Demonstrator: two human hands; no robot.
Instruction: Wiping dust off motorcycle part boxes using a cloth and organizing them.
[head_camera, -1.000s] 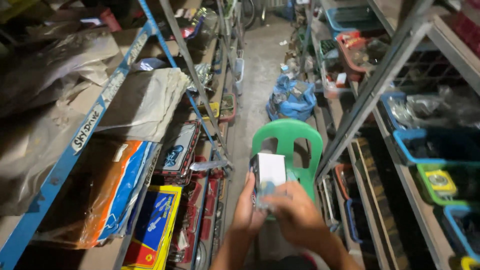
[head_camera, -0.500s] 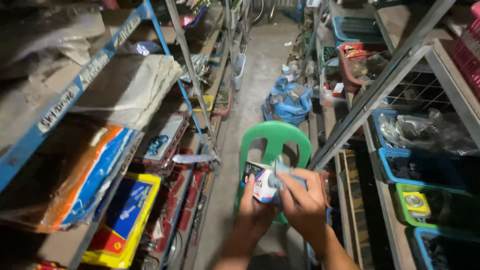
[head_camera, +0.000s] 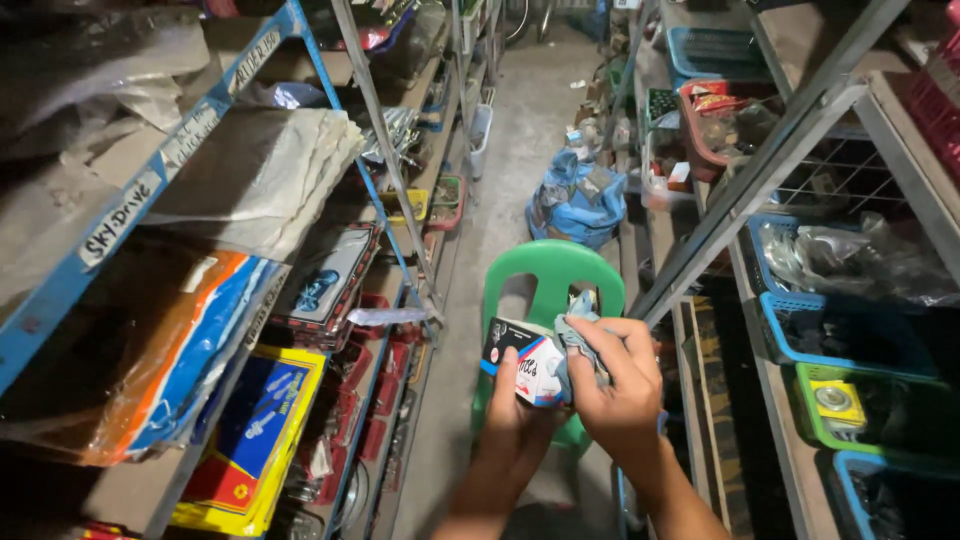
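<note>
I grip a small box (head_camera: 527, 365) in my left hand (head_camera: 515, 420) and rub it with a grey rag (head_camera: 580, 345) clenched in my right hand (head_camera: 620, 385); wiping is underway, turning it seems next.

Two hands are seen, the left hand (head_camera: 518, 415) and the right hand (head_camera: 615, 385); one small box (head_camera: 525, 362) and one grey cloth (head_camera: 580, 345) are held; one green plastic chair (head_camera: 550, 275) is counted; one blue bag (head_camera: 580, 200) is seen on the floor.
</note>
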